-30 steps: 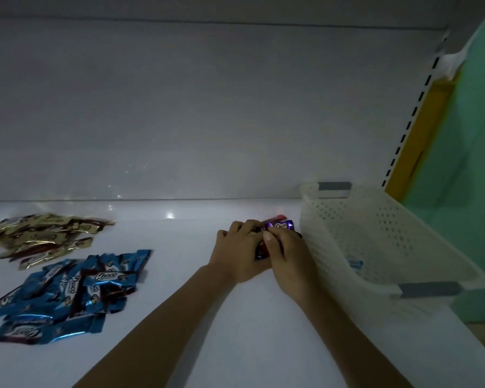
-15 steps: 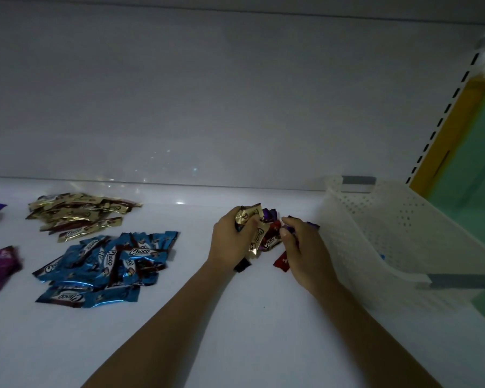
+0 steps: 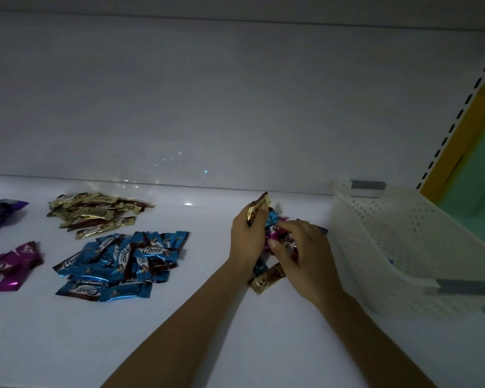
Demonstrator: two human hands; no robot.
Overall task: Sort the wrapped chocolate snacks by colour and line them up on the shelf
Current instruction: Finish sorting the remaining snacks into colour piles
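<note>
Shelf (image 3: 157, 340): white and dimly lit; both bare forearms reached in from the near edge toward the right of centre.
Loose gold snack (image 3: 266, 279): lay flat on the shelf, nearest of the wrappers, just below the right hand's wrist side, with a dark blue wrapper end just beyond it.
Right hand (image 3: 303, 256): palm down, fingers curled over the mixed heap; thumb tip pressed against a magenta snack (image 3: 273, 236), pinching it against the fingers. Grip nearly closed.
Left hand (image 3: 247, 239): just left of the right hand, fingers curled tightly round the held gold snack (image 3: 257, 210), which stood up above the knuckles, tilted right.
Mixed heap (image 3: 272, 219): unsorted blue, magenta and dark wrappers bunched between the two hands, mostly hidden; count could not be told.
Blue pile (image 3: 121, 261): overlapping heap, well left of the hands, not lined up.
Magenta pile (image 3: 7, 264): at the left edge, partly cut off.
Gold pile (image 3: 95, 212): just beyond the blue pile, loosely stacked.
Purple pile (image 3: 3, 211): far left, beyond the magenta pile, partly cut off.
Basket (image 3: 403, 219): white perforated plastic with grey handle grips, just right of the right hand, tilted; contents were not readable through the wall.
Back panel (image 3: 235, 107): plain white, behind everything.
</note>
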